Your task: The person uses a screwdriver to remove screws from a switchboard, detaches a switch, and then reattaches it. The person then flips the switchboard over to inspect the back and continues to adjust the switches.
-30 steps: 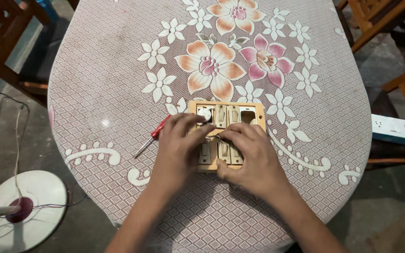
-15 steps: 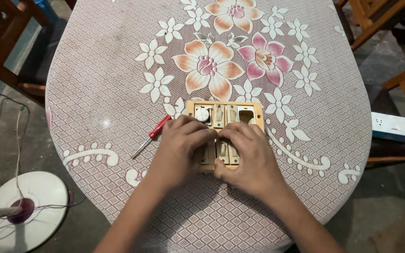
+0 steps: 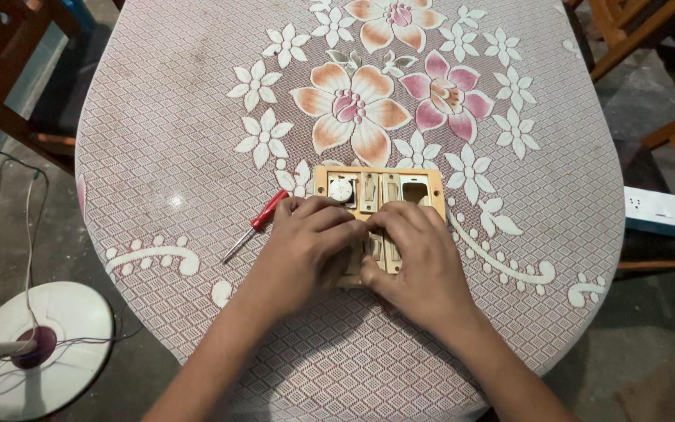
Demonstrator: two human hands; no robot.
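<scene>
Rounded surface (image 3: 158,117) under a lacy pink-and-white cloth, woven in small diamonds, with big printed flowers (image 3: 353,109) in peach and magenta. Grey concrete floor around it, wooden chairs (image 3: 9,86) at the edges. Near the middle, flat on the cloth, a tan rectangular switch board (image 3: 376,191): round white dial at its far left corner, narrow rocker switches beside it, one open rectangular cut-out at the far right. Left hand (image 3: 306,250) and right hand (image 3: 416,258) both laid over the near half of the board, fingertips meeting at its centre, each grip curled and pressed down on the plate rather than spread. Just left of the left hand, a slim screwdriver (image 3: 253,227), red handle, thin metal shaft, lying slantwise and untouched. Low left on the floor, a round white fan base (image 3: 64,344) with loose thin wires. Far right, a white socket strip (image 3: 666,211).
</scene>
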